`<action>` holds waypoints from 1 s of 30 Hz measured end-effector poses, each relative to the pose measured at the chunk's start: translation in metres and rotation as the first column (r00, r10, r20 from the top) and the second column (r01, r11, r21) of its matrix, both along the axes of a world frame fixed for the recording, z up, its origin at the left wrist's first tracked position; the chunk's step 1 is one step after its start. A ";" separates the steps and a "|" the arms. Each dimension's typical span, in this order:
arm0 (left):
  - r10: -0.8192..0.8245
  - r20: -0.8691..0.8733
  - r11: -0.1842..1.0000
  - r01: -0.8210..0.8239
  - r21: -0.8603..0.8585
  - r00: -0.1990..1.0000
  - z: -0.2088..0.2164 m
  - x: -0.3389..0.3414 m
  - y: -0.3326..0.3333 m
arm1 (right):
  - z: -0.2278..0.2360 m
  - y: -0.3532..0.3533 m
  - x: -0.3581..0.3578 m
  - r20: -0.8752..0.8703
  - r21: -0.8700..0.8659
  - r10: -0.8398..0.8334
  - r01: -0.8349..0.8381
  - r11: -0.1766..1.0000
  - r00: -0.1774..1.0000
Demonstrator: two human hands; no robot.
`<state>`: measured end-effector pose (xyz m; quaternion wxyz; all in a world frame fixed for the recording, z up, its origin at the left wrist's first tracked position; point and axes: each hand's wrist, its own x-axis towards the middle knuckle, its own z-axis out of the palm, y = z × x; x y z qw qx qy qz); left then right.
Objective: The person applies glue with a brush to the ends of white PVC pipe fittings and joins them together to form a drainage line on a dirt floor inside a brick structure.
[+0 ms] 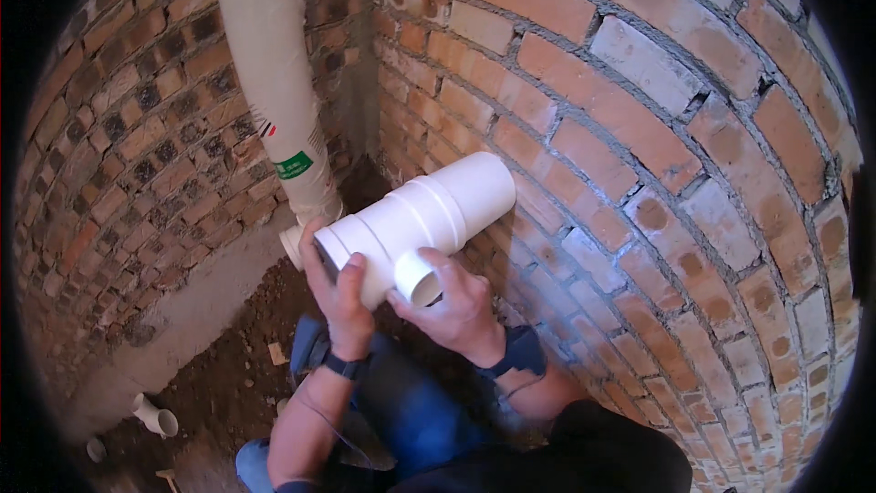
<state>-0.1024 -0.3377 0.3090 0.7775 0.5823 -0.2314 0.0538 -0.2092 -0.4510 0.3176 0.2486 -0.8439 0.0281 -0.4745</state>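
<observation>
A white plastic pipe tee is held up between my two hands, tilted with its far end up to the right, near the brick wall. My left hand grips its near left end, with the thumb on top and fingers along the rim. My right hand closes around the small side branch, whose open mouth faces me. Just behind the tee's left end stands a large vertical pipe in wrapping with green bands. Its lower fitting is partly hidden by my left hand.
Brick walls meet in a corner behind the vertical pipe. A white elbow fitting and a small round piece lie on the dirt floor at lower left. My knees and shoes are close below my hands.
</observation>
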 end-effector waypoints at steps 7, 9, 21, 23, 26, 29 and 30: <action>-0.054 -0.004 0.998 0.055 0.024 0.999 -0.010 -0.004 0.001 | 0.003 0.016 -0.013 -0.031 0.041 -0.066 0.068 0.997 0.997; -0.051 -0.020 0.991 0.053 0.122 0.999 -0.010 -0.007 0.007 | 0.009 0.020 -0.017 -0.051 0.058 -0.049 0.052 0.997 0.998; -0.490 0.083 0.836 0.440 0.328 0.868 0.101 -0.032 0.187 | 0.030 0.050 -0.020 0.192 0.483 0.380 -0.424 0.766 0.905; -0.515 -0.074 0.818 0.515 0.257 0.854 0.112 -0.045 0.218 | 0.031 0.066 -0.019 0.192 0.523 0.466 -0.492 0.696 0.864; -0.428 -0.119 0.849 0.444 0.285 0.896 0.113 -0.059 0.270 | 0.039 0.103 -0.007 0.208 0.553 0.582 -0.585 0.593 0.786; -0.285 -0.079 0.898 0.295 0.326 0.955 0.102 -0.067 0.306 | 0.045 0.147 0.013 0.085 0.440 0.650 -0.614 0.656 0.755; -0.215 -0.035 0.913 0.213 0.348 0.976 0.098 -0.068 0.317 | 0.040 0.163 0.025 0.107 0.414 0.673 -0.648 0.639 0.732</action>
